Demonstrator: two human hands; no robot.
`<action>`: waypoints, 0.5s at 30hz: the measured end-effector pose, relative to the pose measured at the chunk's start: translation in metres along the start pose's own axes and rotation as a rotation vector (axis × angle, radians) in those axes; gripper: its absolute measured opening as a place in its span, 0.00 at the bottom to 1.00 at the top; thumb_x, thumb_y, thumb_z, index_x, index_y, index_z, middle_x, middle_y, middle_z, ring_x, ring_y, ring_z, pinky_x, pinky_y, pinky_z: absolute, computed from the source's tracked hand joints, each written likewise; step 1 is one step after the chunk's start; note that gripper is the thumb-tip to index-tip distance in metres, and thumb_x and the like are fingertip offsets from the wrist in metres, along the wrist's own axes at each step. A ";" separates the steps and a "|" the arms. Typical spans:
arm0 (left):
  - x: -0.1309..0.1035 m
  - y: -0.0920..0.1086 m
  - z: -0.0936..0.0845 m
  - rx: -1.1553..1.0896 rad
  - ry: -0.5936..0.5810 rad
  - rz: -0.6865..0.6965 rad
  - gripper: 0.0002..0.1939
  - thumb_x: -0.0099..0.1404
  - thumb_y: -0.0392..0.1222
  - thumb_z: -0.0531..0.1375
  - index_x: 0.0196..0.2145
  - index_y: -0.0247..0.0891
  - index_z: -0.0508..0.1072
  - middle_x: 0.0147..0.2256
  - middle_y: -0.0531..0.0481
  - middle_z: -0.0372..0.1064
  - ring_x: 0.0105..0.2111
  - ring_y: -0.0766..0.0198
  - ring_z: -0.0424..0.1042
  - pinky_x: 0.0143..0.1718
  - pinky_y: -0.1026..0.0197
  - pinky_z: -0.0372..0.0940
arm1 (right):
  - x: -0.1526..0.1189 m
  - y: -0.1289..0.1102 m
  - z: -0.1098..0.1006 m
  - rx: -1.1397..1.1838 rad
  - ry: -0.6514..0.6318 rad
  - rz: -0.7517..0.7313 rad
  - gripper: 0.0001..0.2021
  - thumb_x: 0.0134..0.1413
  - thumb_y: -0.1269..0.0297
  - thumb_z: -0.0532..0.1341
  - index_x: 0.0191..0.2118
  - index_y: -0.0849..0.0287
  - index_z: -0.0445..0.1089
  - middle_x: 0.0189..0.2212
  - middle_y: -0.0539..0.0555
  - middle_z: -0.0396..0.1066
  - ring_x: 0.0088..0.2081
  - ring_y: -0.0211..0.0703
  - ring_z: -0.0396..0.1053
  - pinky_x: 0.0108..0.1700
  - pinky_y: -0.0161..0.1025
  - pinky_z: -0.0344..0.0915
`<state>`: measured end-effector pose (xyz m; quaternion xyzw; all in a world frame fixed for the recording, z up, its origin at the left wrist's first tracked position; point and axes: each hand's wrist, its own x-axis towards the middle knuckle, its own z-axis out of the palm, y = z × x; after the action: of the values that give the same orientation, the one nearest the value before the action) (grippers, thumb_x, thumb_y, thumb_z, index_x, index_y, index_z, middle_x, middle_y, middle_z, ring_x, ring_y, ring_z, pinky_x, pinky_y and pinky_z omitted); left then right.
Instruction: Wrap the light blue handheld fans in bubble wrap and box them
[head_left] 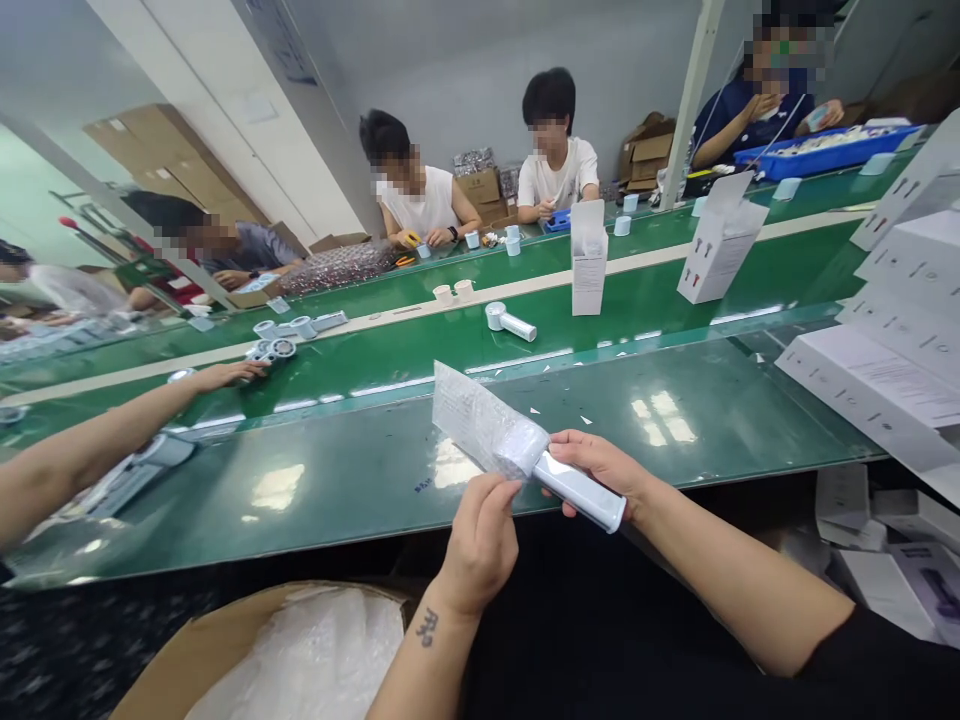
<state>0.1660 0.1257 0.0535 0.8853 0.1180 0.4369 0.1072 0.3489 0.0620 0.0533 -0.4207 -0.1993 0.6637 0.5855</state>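
Observation:
My right hand [596, 462] is wrapped round the handle of a pale blue handheld device [581, 492], just below its round head. A clear bubble-wrap bag [476, 412] covers that head, and its flat end sticks out up and to the left. At the bag's lower edge, my left hand [484, 545] pinches the plastic between thumb and fingers. Both hands hover over the near edge of the green work surface [360, 470]. A similar device [510, 320] lies unwrapped on the green conveyor belt [420, 345] beyond.
White boxes stand on the belt, one upright box [589, 265] near the middle. Stacked white cartons [870, 375] fill the right. Below left is a cardboard box [195, 640] of plastic bags [315, 650]. A co-worker's arm [150, 405] reaches toward devices at left; other people sit opposite.

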 end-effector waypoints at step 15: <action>0.056 -0.004 0.021 -0.190 0.107 -0.371 0.12 0.62 0.32 0.57 0.43 0.40 0.64 0.34 0.49 0.69 0.34 0.66 0.71 0.38 0.61 0.69 | 0.041 -0.048 -0.004 -0.245 -0.212 0.354 0.05 0.56 0.66 0.54 0.34 0.62 0.63 0.24 0.54 0.73 0.24 0.39 0.74 0.23 0.34 0.71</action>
<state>0.2154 0.1447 0.0819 0.8097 0.2430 0.4653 0.2622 0.3833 0.1109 0.0738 -0.4451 -0.2619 0.7673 0.3802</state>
